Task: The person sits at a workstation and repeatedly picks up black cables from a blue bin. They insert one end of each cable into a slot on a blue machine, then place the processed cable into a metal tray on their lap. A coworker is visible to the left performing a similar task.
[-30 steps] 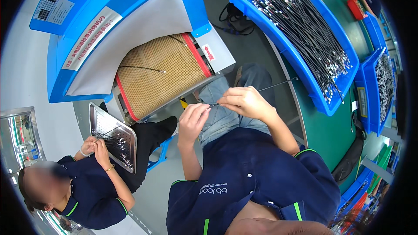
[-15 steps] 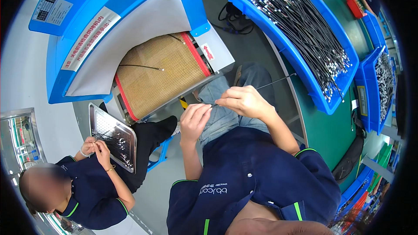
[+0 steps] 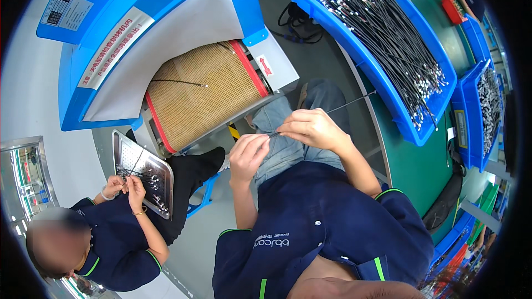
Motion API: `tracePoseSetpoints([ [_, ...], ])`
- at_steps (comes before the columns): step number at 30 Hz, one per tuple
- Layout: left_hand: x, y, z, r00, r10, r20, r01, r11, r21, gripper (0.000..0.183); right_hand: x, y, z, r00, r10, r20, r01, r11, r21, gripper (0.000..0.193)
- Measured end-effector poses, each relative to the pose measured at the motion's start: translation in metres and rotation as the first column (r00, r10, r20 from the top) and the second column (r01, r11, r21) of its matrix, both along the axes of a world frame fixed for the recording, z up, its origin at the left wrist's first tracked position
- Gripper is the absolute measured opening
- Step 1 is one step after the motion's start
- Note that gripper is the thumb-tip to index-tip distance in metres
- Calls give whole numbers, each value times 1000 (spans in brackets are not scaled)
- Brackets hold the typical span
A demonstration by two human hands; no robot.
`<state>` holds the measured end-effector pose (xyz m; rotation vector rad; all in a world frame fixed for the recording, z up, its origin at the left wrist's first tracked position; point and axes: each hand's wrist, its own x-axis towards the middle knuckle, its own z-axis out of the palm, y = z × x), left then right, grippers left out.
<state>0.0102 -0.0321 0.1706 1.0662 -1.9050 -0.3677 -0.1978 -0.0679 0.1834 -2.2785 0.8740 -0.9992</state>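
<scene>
Both my hands are closed on one thin black cable (image 3: 352, 102), held above my lap. My left hand (image 3: 248, 158) pinches its near end between thumb and fingertips. A short way to the right, my right hand (image 3: 313, 129) grips the same cable, and its far part sticks out toward the blue bin. Fingers cover the near end, so its details cannot be made out. On the mesh conveyor belt (image 3: 210, 108) of the blue machine lies another dark cable (image 3: 180, 82) with a light tip.
A large blue bin (image 3: 382, 91) full of black cables stands on the green table (image 3: 407, 158) to my right, with a smaller blue bin (image 3: 465, 116) beyond. At left, a seated co-worker (image 3: 116, 243) handles cables over a metal tray (image 3: 118, 147). The blue machine (image 3: 160, 8) stands ahead.
My right hand has shifted very slightly to the right along the cable; my left hand stays almost in place. The co-worker's hands have moved, and a cable now rises from them.
</scene>
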Motion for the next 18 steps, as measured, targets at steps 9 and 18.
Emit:
tracePoseSetpoints([
  [9,5,-2,0,999,-31,32,33,998,-49,21,6,2,1,1000,20,-8,-20,999,33,11],
  [18,28,-2,-10,999,31,42,-34,997,67,19,-17,-3,5,994,-53,-99,64,991,121,13],
])
